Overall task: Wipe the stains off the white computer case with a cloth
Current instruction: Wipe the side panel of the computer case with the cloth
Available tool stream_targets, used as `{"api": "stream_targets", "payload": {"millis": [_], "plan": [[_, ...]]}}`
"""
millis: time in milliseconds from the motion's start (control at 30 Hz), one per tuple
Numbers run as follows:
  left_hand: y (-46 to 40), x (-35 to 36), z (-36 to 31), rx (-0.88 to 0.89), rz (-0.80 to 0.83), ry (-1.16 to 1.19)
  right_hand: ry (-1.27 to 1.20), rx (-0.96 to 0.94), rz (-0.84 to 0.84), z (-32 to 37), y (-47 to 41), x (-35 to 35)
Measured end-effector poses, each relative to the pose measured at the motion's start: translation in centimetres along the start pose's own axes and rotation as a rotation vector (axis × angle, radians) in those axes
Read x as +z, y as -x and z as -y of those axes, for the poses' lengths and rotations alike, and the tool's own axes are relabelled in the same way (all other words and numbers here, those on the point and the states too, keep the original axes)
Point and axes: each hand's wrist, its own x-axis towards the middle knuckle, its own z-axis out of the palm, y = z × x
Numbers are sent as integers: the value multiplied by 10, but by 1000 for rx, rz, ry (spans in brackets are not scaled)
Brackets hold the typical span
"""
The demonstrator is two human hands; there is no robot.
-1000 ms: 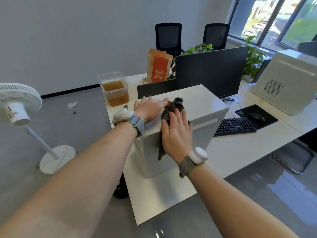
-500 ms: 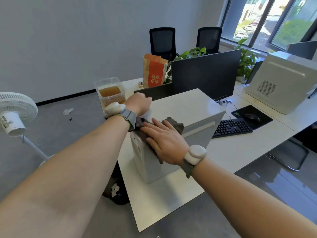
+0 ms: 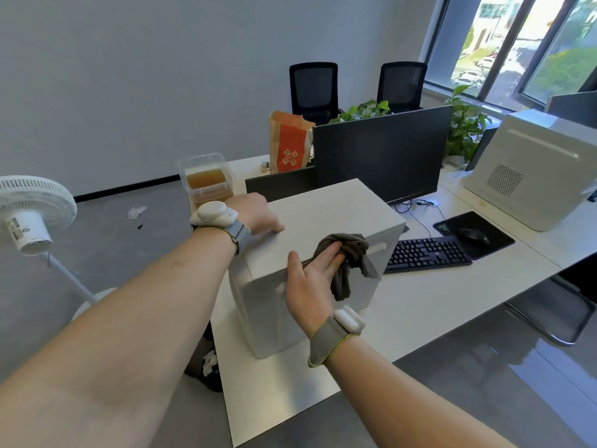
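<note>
At centre frame the case (image 3: 326, 221) stands on the desk (image 3: 429, 305), and my right hand (image 3: 310, 282) presses the cloth (image 3: 350, 253) against its near top edge with fingers fairly straight, the cloth bunched beyond the fingertips and drooping over the side panel. My left hand (image 3: 255, 215) rests at the case's upper-left corner with fingers curled onto the top, bracing it and gripping nothing loose. To wipe well I would keep that brace firm, flatten the bunched cloth so more of it meets the surface, and run overlapping strokes along the top before working down the side, since the drooping tail risks smearing rather than cleaning. I cannot make out any stains on the white panels at this resolution, so I cannot judge how much is left. The case's far side and its left face are turned away from me, and my left fingertips are partly hidden behind the hand itself.
</note>
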Motion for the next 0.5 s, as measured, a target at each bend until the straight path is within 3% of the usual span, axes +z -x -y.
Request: {"api": "stream_targets", "payload": {"millis": [267, 367, 500], "plan": [[24, -8, -22, -112, 161, -63, 55, -18, -58, -8, -20, -28], [34, -9, -27, -156, 203, -53, 37, -71, 27, -11, -36, -48], [44, -13, -29, -327, 312, 62, 26, -167, 267, -12, -63, -76]]}}
